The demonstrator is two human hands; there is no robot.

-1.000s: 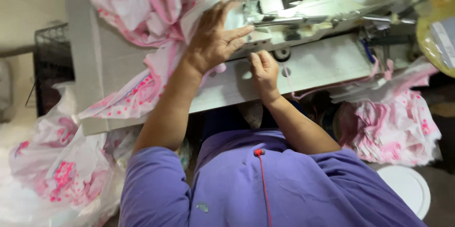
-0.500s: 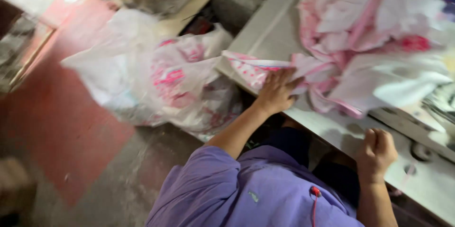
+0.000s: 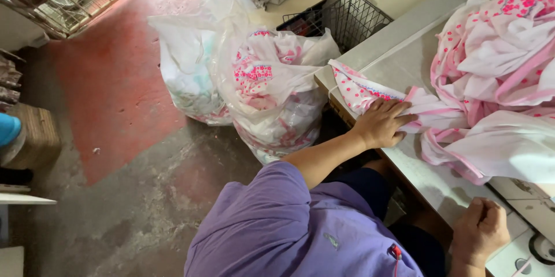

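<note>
Pressing down flat, the left hand (image 3: pixel 383 123) lies with fingers spread on a strip of pink-and-white floral fabric (image 3: pixel 370 95) at the near corner of the pale work table (image 3: pixel 399 40); it grips nothing, only pins the cloth. That strip runs right into a larger heap of the same fabric (image 3: pixel 497 74) piled on the table. The right hand (image 3: pixel 481 232) is clenched into a fist near the table's front edge, apart from the cloth, with nothing visible in it. On the floor beside the table stand two clear plastic bags (image 3: pixel 263 89) stuffed with similar fabric, a black wire basket (image 3: pixel 344 18) just behind them.
</note>
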